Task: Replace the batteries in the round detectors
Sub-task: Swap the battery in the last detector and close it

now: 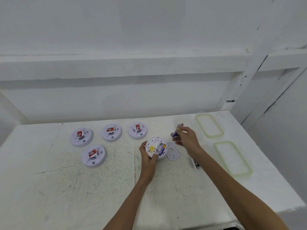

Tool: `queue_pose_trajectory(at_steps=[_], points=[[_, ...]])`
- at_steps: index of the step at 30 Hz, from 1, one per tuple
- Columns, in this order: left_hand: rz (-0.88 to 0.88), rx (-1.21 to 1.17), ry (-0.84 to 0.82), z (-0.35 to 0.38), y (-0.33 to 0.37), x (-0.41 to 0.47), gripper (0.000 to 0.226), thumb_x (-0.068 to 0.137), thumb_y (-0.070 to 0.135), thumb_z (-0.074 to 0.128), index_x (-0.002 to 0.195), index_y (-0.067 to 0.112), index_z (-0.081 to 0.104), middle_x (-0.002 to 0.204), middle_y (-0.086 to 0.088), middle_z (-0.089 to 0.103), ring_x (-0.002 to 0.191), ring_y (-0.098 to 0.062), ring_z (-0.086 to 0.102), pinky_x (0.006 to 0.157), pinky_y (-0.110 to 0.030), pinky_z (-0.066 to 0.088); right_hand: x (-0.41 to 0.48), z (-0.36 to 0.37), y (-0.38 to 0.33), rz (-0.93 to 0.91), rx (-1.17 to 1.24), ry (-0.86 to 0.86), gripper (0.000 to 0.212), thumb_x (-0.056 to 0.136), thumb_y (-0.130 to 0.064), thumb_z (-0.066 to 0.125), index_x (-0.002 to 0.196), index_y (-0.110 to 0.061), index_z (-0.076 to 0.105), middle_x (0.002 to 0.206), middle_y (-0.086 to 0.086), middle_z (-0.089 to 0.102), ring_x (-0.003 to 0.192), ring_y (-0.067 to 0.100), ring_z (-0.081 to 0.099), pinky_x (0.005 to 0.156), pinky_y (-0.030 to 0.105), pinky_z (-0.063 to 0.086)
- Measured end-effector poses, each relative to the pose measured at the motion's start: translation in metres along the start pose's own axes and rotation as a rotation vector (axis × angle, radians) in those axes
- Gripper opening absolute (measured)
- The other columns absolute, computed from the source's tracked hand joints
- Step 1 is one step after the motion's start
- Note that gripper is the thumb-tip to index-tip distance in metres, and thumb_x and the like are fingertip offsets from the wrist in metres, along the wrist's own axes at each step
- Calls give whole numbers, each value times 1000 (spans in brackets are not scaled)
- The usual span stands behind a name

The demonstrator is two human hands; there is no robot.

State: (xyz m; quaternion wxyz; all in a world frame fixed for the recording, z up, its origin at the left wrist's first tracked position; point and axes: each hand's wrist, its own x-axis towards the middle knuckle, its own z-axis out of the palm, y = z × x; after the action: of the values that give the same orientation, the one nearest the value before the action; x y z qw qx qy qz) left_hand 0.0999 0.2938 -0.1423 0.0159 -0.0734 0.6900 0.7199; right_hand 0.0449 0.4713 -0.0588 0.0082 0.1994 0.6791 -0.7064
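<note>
Round white plastic detector (153,143) lay back-up in your left hand (148,159), near the middle of the scuffed white table (99,188). Your fingers curled round its rim at 7 o'clock and your thumb pressed on its back. A blue-labelled battery (162,149) sat in its open compartment, beside a yellow sticker (152,148). At 1 o'clock from it, your right hand (186,138) pinched a second blue cylindrical battery (174,134) between thumb and fingertips. A flat white cover plate (173,151) lay on the table just beside the detector at 3 o'clock. Four more round white detectors with red stickers lay from 9 to 11 o'clock: one nearest you (94,156), then three in a row behind it (81,136), (111,132), (137,130). A clear plastic box (187,118) stood at 1 o'clock beyond your right hand, with one brown battery (180,125) in it. Two clear lids with green rims lay at 2 o'clock (209,125) and 3 o'clock (232,158). Some dark batteries (196,163) lay at 4 o'clock, just beside your right forearm.
</note>
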Motion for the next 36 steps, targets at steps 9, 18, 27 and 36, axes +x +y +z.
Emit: queue_pose_trajectory(at_steps=[9,18,27,36], points=[[28,-67,-29,2,0,3,75,98,16,69,160,25,28,152,10,48,132,2,54,97,-16,52,-27,16,18,-471,-460,-104,15,96,-26,66,109,-22,62,93,-7,76,83,0,70,65,13,52],[31,-143,-36,3,5,0,73,98,10,69,160,25,34,149,9,57,131,-9,60,103,-30,54,-29,22,36,-700,-903,-258,19,94,-31,65,113,-26,66,109,-8,69,98,10,54,79,23,45],[37,-226,-18,3,6,-2,62,102,18,64,158,27,38,149,4,57,131,-15,61,100,-40,58,-23,23,31,-483,-790,-146,62,79,-51,77,131,-25,55,128,-8,56,117,13,47,93,25,44],[-40,-301,75,5,11,-2,36,112,21,43,144,35,52,141,-6,63,120,-25,69,92,-51,61,-16,30,43,-261,-623,-267,93,65,-60,84,141,-23,45,132,-5,60,114,12,61,96,32,55]])
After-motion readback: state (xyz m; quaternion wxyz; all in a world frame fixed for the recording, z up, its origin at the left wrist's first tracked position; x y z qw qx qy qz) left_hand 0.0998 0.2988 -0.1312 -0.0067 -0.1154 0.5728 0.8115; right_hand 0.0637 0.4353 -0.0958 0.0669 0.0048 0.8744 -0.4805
